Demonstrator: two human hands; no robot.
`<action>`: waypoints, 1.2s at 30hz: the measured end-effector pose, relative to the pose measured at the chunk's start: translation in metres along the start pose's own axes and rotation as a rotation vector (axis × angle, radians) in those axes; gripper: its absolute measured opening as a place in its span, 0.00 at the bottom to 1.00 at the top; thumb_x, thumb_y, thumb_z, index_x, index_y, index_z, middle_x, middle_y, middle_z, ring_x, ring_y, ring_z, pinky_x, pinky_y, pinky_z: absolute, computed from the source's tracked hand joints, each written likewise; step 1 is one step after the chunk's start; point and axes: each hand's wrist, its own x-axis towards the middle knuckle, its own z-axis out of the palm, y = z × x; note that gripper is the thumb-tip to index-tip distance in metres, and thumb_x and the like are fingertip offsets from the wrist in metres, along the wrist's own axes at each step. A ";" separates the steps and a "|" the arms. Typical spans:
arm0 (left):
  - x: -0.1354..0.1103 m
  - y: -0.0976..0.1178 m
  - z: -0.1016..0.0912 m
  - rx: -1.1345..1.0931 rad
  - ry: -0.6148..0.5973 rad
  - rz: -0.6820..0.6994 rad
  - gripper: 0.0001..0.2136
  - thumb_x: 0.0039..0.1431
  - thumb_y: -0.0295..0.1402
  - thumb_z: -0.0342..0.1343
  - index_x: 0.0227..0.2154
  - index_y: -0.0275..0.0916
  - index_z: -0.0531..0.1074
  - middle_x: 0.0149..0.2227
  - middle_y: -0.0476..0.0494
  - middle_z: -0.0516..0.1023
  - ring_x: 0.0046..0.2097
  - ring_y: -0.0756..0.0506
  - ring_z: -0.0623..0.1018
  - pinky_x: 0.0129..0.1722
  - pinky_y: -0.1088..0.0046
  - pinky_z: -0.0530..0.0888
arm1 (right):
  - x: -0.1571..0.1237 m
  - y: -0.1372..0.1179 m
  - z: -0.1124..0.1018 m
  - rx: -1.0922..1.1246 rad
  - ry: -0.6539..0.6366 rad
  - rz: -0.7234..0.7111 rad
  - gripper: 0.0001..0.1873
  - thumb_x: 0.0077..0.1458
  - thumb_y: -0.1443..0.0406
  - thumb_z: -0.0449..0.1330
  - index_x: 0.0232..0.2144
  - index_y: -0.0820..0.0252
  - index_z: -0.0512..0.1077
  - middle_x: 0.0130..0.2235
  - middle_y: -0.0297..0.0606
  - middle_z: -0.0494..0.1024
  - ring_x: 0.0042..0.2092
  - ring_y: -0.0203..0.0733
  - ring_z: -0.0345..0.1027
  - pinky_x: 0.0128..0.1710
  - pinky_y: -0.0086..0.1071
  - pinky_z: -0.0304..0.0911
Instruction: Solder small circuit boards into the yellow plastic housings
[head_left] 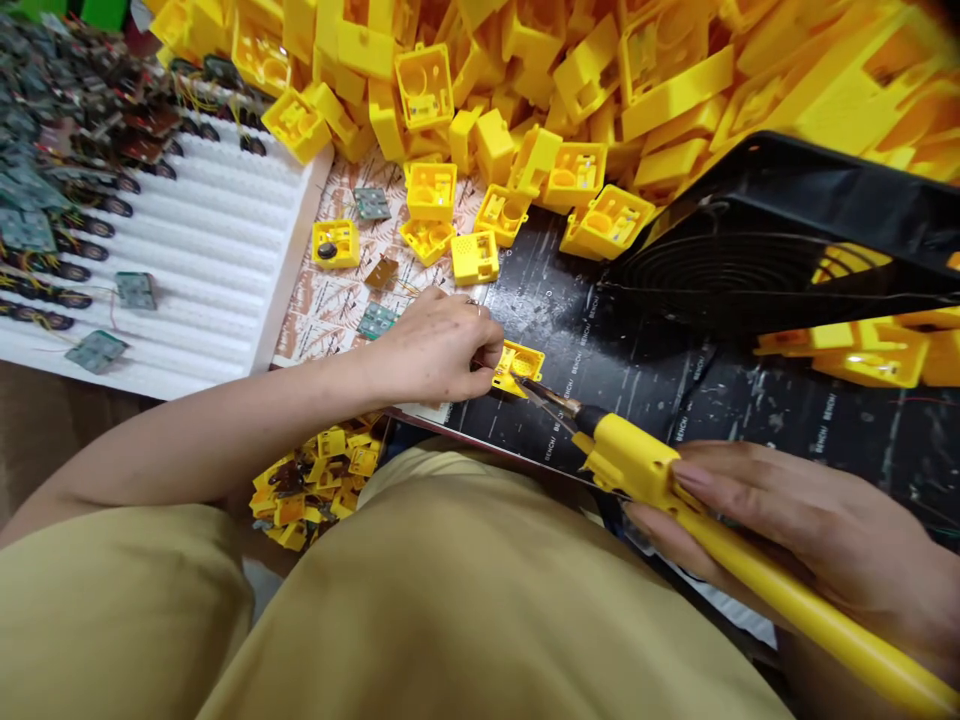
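A small yellow case (517,366) sits on the black mat (675,380) right at the near edge of the bench, and that is where everything comes together. The left hand (439,345) is curled over it, fingers pinched on its near side to hold it flat. The soldering iron (637,465) comes in from the right, its dark tip resting in or just at the case's open top; I cannot tell whether it touches a joint. The right hand (817,530) is wrapped round the iron's yellow handle, fingers laid along it.

Just beyond the left hand lie several more open cases and a few loose little circuit boards (376,320) on patterned paper. Behind them a big heap of cases (600,70) climbs out of view. To the left, a white ribbed tray (210,250) carries more boards with wires. Below the bench edge, by the person's lap, is a pile of small cases (322,485).

By my reckoning this piece is mid-work, and with that heap behind, a great deal is left.
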 end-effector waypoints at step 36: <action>-0.019 -0.033 0.002 -0.361 0.190 0.003 0.06 0.59 0.35 0.56 0.33 0.40 0.77 0.35 0.49 0.83 0.38 0.49 0.79 0.52 0.66 0.67 | 0.010 0.021 -0.002 -0.115 0.059 0.013 0.27 0.55 0.65 0.66 0.56 0.50 0.68 0.34 0.35 0.80 0.29 0.40 0.75 0.22 0.30 0.69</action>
